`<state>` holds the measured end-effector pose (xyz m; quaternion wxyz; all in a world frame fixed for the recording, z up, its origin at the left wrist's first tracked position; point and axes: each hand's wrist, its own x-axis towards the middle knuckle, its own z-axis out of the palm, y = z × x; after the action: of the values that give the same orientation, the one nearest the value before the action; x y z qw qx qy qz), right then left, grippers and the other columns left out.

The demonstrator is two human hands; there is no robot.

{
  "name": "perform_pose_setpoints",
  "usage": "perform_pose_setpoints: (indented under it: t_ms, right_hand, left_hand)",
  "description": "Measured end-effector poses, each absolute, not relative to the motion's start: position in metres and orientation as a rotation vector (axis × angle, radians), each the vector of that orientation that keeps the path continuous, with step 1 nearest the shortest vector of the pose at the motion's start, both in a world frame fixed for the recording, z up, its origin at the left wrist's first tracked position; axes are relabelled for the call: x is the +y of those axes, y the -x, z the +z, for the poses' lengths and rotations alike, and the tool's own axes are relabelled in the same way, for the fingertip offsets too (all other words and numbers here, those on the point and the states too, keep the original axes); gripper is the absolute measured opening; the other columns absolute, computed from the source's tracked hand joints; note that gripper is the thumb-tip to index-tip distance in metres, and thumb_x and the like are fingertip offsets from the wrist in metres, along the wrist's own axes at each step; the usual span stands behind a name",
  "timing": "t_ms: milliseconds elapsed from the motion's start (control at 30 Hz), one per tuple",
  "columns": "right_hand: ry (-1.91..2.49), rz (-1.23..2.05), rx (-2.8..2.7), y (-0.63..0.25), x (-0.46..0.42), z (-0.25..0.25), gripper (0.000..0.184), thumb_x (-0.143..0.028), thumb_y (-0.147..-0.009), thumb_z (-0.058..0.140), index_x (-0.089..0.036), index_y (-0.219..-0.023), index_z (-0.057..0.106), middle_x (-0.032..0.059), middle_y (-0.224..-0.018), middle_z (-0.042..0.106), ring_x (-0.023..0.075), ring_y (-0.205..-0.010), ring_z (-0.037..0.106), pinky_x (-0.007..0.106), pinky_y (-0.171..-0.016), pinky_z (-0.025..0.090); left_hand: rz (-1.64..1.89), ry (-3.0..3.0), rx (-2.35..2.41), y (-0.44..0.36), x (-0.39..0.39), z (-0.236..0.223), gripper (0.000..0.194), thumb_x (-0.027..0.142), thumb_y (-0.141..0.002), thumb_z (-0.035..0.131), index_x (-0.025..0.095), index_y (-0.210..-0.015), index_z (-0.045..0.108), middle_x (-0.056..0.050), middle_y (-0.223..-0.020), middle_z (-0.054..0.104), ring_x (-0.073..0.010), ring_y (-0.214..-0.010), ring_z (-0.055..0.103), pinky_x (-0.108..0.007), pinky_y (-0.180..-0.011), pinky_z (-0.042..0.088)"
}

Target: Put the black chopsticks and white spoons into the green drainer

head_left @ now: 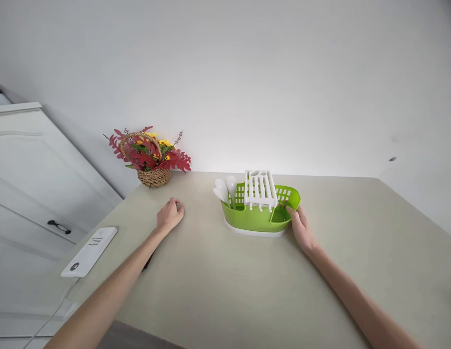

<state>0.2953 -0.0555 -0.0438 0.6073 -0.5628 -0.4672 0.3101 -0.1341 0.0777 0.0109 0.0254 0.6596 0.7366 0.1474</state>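
Observation:
A green plastic utensil holder (254,219) on a white base tray (254,233) stands on the table. Its middle carries a white slotted rack (264,188) with small hooks along the front. Several white spoons (231,185) lean upright in its left compartment. My right hand (301,228) grips the right end of the holder, thumb over the rim. My left hand (169,214) rests closed on the table to the left of the holder. A dark bit shows at its fingers, and a black narrow thing (149,261) peeks out under the forearm; what the hand holds is hidden.
A wicker basket (154,178) of red leaves and yellow flowers stands at the table's back left. On the left edge lies a white flat device (90,252) with a cable. A white cabinet (36,179) is at the left; a wall rises behind the table (240,291).

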Motion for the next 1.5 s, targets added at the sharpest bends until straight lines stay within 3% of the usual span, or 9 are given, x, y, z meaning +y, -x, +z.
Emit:
perform_pose_setpoints:
  t_ms: [200,400,667,1000,1167,1300,1400,1500]
  right_hand:
    - [1.289,0.716,-1.086,-0.296,-0.055,-0.044,0.041,-0.06,-0.097,0.051,-0.026,-0.112,0.066,0.0066,-0.122,0.071,0.0281,-0.111,0.062,0.04,-0.105,0.044]
    - [1.285,0.714,-1.088,-0.297,-0.053,-0.046,0.039,-0.06,-0.097,0.051,-0.025,-0.109,0.065,0.006,-0.119,0.071,0.0268,-0.106,0.062,0.041,-0.105,0.043]
    - [1.275,0.707,-1.104,-0.298,-0.052,-0.048,0.037,-0.06,-0.098,0.05,-0.025,-0.101,0.063,0.0061,-0.12,0.071,0.0251,-0.101,0.062,0.041,-0.104,0.044]
    - [1.284,0.726,-1.103,-0.297,-0.053,-0.046,0.041,-0.061,-0.097,0.049,-0.026,-0.111,0.065,0.0066,-0.122,0.07,0.0266,-0.106,0.061,0.04,-0.103,0.045]
    - [1.294,0.74,-1.101,-0.296,-0.054,-0.045,0.043,-0.062,-0.097,0.049,-0.025,-0.114,0.065,0.0072,-0.123,0.07,0.0267,-0.105,0.061,0.041,-0.103,0.044]
    - [1.303,0.745,-1.095,-0.296,-0.054,-0.046,0.042,-0.061,-0.098,0.048,-0.025,-0.113,0.064,0.0074,-0.123,0.069,0.0264,-0.105,0.061,0.041,-0.104,0.043]
    - [1.305,0.74,-1.095,-0.296,-0.053,-0.048,0.041,-0.06,-0.098,0.048,-0.025,-0.112,0.064,0.0074,-0.121,0.07,0.027,-0.11,0.061,0.041,-0.105,0.043]
    - [1.305,0.732,-1.093,-0.297,-0.052,-0.049,0.039,-0.059,-0.098,0.048,-0.024,-0.109,0.064,0.0072,-0.116,0.07,0.0285,-0.118,0.059,0.041,-0.106,0.042]
  left_hand:
    - [0.461,-2.195,2.291,0.127,0.066,0.002,0.03,0.036,-0.1,0.046,0.021,-0.124,0.059,-0.017,-0.125,0.069,-0.0357,-0.118,0.065,-0.041,-0.089,0.052]
    - [0.479,-2.314,2.302,0.125,0.066,-0.003,0.031,0.03,-0.099,0.046,0.016,-0.122,0.062,-0.02,-0.121,0.067,-0.038,-0.122,0.06,-0.045,-0.104,0.045]
    - [0.506,-2.356,2.338,0.123,0.066,-0.008,0.035,0.029,-0.098,0.046,0.012,-0.124,0.063,-0.022,-0.117,0.065,-0.0382,-0.116,0.06,-0.045,-0.101,0.047]
    - [0.652,-2.436,2.327,0.124,0.064,-0.014,0.03,0.025,-0.094,0.05,0.013,-0.118,0.063,-0.023,-0.12,0.061,-0.0407,-0.116,0.056,-0.053,-0.099,0.046]
    - [1.016,-2.625,1.863,0.113,0.059,0.003,0.03,0.03,-0.096,0.054,0.017,-0.124,0.057,-0.021,-0.125,0.06,-0.0377,-0.122,0.056,-0.055,-0.107,0.044]
    - [1.386,-2.297,1.499,0.079,0.05,0.03,0.031,0.042,-0.106,0.046,0.022,-0.128,0.051,-0.016,-0.131,0.061,-0.0296,-0.126,0.059,-0.049,-0.111,0.046]
    - [1.427,-2.111,1.24,0.045,0.04,0.055,0.032,0.046,-0.108,0.043,0.024,-0.131,0.05,-0.013,-0.135,0.063,-0.0255,-0.128,0.062,-0.046,-0.112,0.048]
    - [1.364,-2.222,1.033,0.015,0.035,0.079,0.041,0.046,-0.102,0.056,0.025,-0.136,0.049,-0.012,-0.14,0.062,-0.0257,-0.133,0.06,-0.045,-0.114,0.047]
